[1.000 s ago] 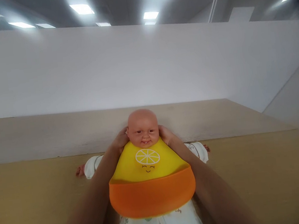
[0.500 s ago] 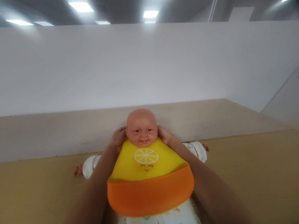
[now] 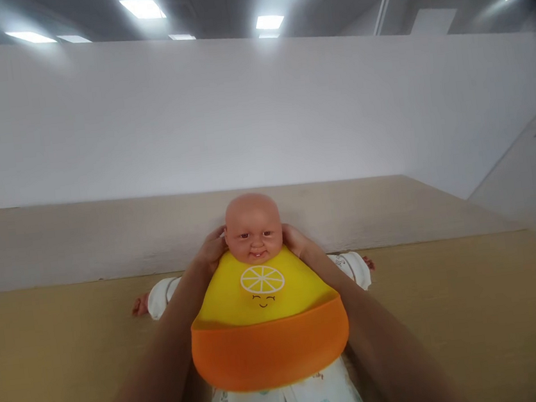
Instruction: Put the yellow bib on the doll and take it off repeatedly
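A baby doll (image 3: 253, 228) in white patterned clothes sits facing me on a tan table (image 3: 49, 368), arms spread out. A yellow bib (image 3: 263, 292) with an orange catch pocket and a lemon-slice print covers its chest. My left hand (image 3: 210, 251) is beside the doll's neck on the left, fingers curled behind the head. My right hand (image 3: 296, 241) mirrors it on the right side. Both hands reach behind the neck, where the bib's strap ends are hidden; the fingertips do not show.
The table's far part (image 3: 83, 241) is a lighter beige and ends at a white wall (image 3: 239, 114). Ceiling lights (image 3: 143, 7) show above. A grey partition (image 3: 531, 177) stands at the right.
The view has shifted slightly; the doll and bib sit a little lower and left in the picture. My hands stay at the doll's neck.
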`<state>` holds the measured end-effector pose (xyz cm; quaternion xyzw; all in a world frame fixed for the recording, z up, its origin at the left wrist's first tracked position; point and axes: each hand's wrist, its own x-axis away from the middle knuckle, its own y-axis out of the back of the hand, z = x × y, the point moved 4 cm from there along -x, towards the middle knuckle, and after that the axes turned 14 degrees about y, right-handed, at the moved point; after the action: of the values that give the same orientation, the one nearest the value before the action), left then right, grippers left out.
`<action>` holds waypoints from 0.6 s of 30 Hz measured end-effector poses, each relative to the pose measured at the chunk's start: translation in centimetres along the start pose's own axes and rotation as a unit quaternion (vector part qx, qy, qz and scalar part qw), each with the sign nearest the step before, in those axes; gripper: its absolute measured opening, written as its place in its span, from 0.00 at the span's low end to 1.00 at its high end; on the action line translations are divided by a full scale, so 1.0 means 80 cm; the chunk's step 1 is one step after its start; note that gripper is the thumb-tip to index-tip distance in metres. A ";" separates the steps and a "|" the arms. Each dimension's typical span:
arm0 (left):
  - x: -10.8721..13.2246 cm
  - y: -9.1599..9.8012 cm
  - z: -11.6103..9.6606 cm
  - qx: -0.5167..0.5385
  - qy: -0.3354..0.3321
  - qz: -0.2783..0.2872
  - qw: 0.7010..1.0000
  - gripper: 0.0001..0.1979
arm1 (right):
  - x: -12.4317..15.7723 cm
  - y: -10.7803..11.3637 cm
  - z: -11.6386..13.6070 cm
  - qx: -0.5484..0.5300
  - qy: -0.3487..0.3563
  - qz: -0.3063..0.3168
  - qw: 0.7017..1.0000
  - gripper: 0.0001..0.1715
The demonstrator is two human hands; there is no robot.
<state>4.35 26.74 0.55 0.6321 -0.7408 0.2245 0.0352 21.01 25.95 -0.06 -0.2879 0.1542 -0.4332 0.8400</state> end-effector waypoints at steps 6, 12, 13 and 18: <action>0.005 -0.003 -0.004 -0.006 -0.055 -0.003 0.998 0.23 | 0.001 -0.004 0.008 0.079 0.024 -0.008 0.997 0.15; 0.004 -0.006 -0.002 -0.044 -0.028 -0.002 0.999 0.15 | 0.004 -0.005 0.012 0.102 0.034 -0.011 0.994 0.15; 0.004 -0.006 -0.002 -0.046 -0.014 -0.003 0.999 0.14 | 0.004 -0.004 0.011 0.106 0.031 -0.016 0.994 0.15; 0.010 -0.002 -0.001 -0.044 0.002 -0.025 0.999 0.11 | 0.001 0.000 0.008 0.105 0.035 -0.018 0.994 0.15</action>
<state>4.34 26.03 0.97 0.6477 -0.7338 0.1927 0.0701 21.37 26.10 0.43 -0.1856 0.1315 -0.4722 0.8516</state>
